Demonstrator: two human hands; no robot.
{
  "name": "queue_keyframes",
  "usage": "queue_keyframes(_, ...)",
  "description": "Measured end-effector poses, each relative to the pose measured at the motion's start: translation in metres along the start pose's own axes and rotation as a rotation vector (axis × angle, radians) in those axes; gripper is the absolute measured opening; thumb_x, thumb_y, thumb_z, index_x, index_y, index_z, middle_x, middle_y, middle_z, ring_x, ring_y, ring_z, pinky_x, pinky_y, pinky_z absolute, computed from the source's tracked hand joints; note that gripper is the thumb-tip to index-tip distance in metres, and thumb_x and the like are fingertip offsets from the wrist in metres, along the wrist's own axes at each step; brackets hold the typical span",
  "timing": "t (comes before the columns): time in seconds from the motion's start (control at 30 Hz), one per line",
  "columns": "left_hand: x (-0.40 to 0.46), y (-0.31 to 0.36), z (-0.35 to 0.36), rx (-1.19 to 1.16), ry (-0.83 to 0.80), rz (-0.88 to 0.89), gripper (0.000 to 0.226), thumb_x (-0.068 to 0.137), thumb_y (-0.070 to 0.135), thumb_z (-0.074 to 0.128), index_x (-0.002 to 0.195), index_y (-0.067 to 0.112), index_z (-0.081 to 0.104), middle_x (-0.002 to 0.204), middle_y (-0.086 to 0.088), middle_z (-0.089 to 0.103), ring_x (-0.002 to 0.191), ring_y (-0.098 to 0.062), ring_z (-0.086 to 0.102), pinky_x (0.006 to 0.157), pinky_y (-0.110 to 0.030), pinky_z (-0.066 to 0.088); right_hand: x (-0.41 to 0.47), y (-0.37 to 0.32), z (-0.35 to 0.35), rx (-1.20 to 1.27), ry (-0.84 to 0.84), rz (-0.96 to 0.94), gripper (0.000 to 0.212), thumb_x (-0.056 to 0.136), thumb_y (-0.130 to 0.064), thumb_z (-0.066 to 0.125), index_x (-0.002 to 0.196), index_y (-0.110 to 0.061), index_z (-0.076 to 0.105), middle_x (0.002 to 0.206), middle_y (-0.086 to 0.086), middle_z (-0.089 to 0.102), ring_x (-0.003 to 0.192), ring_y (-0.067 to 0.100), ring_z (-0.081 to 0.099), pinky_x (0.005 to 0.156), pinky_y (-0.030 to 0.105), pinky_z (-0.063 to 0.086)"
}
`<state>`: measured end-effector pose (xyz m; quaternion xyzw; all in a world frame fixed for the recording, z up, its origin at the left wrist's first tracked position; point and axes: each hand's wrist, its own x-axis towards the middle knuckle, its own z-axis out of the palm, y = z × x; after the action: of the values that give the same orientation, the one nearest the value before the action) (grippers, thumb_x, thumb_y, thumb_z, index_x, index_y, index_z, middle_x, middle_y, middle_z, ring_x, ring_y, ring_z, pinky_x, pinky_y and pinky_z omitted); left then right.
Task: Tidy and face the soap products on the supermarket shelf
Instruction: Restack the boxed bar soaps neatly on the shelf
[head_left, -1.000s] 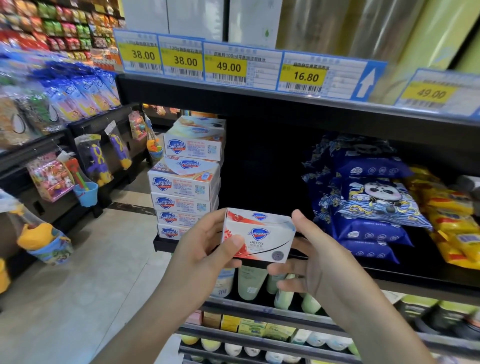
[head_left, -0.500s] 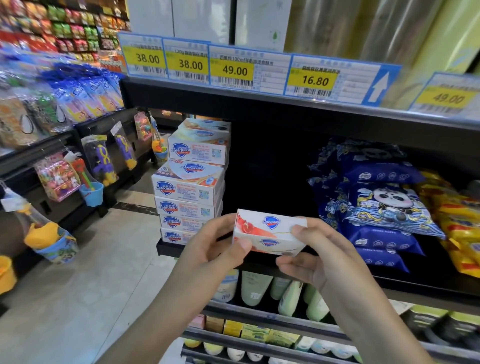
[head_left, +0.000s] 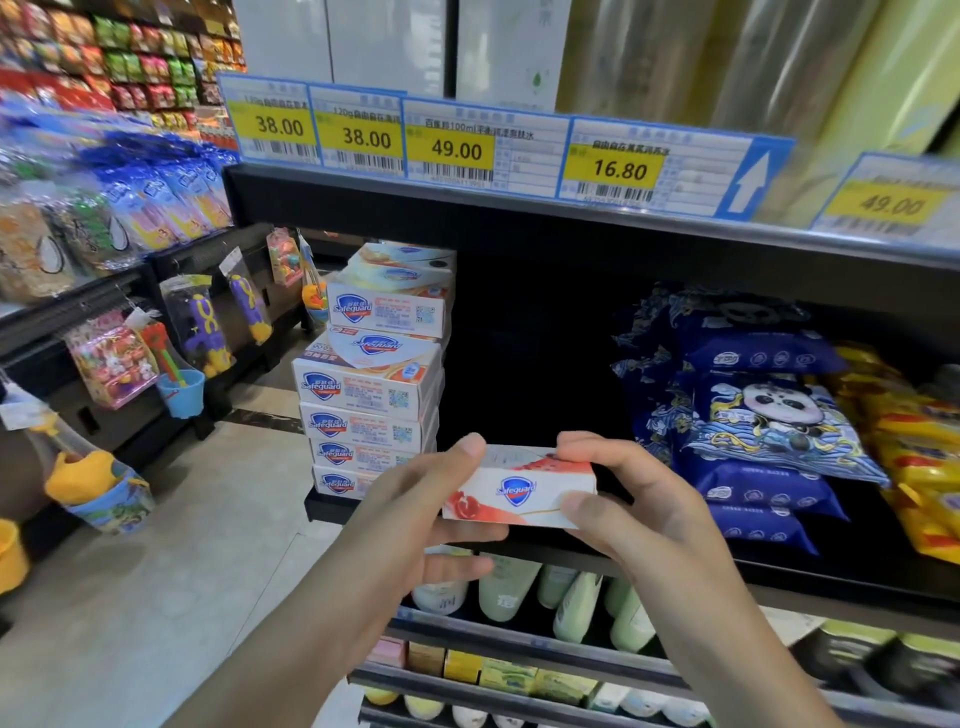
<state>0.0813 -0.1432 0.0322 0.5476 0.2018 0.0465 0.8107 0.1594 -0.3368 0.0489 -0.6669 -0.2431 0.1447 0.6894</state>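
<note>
The black shelf (head_left: 519, 234) fills the middle and right of the frame, its upper edge lined with yellow price tags (head_left: 457, 150). At centre left of the frame a stack of soap boxes (head_left: 371, 384) stands at the shelf's left end, logos facing out. At the right lie dark blue panda-print packs (head_left: 769, 410), with yellow packs (head_left: 924, 441) beyond them at the frame's right edge. On the lower shelves — bottom centre — stand pale green bottles (head_left: 571, 597).

The soap box (head_left: 519, 491) sits at lower centre of the frame, in front of the shelf's dark gap, held between both hands with its long side facing the camera. The left hand (head_left: 410, 525) grasps its left end — thumb on top, fingers beneath. The right hand (head_left: 649, 514) pinches its right end, with fingers over the top edge and the thumb on the front face.
</note>
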Motion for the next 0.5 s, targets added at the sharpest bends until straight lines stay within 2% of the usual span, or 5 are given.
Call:
queue_keyframes(0.1, 0.0009, 0.0014, 0.0031, -0.04, 0.0, -0.034, 0.083, 0.063, 0.052, 0.095, 0.129, 0.016, 0.062, 0.106, -0.014, 0.08, 0.091, -0.03, 0.08, 0.061, -0.032, 0.062, -0.0007, 0.0032, -0.0008, 0.017, -0.025, -0.034, 0.03, 0.077, -0.015, 0.072, 0.104, -0.028, 0.077, 0.134, -0.018, 0.065, 0.111, 0.017, 0.072, 0.082, 0.03, 0.059)
queue_keyframes(0.17, 0.0013, 0.0026, 0.0037, -0.066, -0.014, -0.045, 0.078, 0.06, 0.044, 0.089, 0.126, 0.012, 0.065, 0.105, -0.017, 0.08, 0.088, -0.03, 0.08, 0.059, -0.03, 0.061, -0.0008, 0.0047, -0.0023, 0.032, -0.037, -0.049, 0.029, 0.077, -0.011, 0.073, 0.102, -0.025, 0.077, 0.134, -0.018, 0.064, 0.113, 0.017, 0.071, 0.082, 0.03, 0.06)
queue_keyframes(0.27, 0.0024, 0.0013, 0.0016, -0.081, -0.068, -0.028, 0.057, 0.069, 0.032, 0.088, 0.119, 0.01, 0.073, 0.109, -0.019, 0.079, 0.092, -0.03, 0.079, 0.06, -0.027, 0.061, -0.0012, 0.0048, -0.0048, 0.023, -0.053, -0.063, 0.032, 0.076, -0.008, 0.072, 0.102, -0.025, 0.077, 0.137, -0.02, 0.063, 0.115, 0.016, 0.069, 0.08, 0.032, 0.06)
queue_keyframes(0.37, 0.0024, -0.0014, 0.0, -0.053, -0.109, 0.017, 0.031, 0.076, 0.026, 0.086, 0.106, 0.019, 0.081, 0.113, -0.014, 0.079, 0.093, -0.023, 0.079, 0.064, -0.025, 0.061, -0.0021, 0.0029, -0.0057, 0.0, -0.074, -0.07, 0.043, 0.077, -0.007, 0.071, 0.112, -0.032, 0.074, 0.141, -0.02, 0.059, 0.116, 0.017, 0.068, 0.081, 0.034, 0.06)
queue_keyframes(0.5, 0.003, -0.0019, 0.001, -0.027, -0.104, 0.057, 0.029, 0.09, 0.013, 0.075, 0.119, 0.017, 0.076, 0.115, -0.012, 0.079, 0.095, -0.02, 0.078, 0.063, -0.025, 0.061, -0.0036, 0.0009, -0.0078, -0.043, -0.091, -0.052, 0.053, 0.081, -0.02, 0.074, 0.128, -0.042, 0.064, 0.135, -0.013, 0.065, 0.111, 0.021, 0.07, 0.09, 0.044, 0.06)
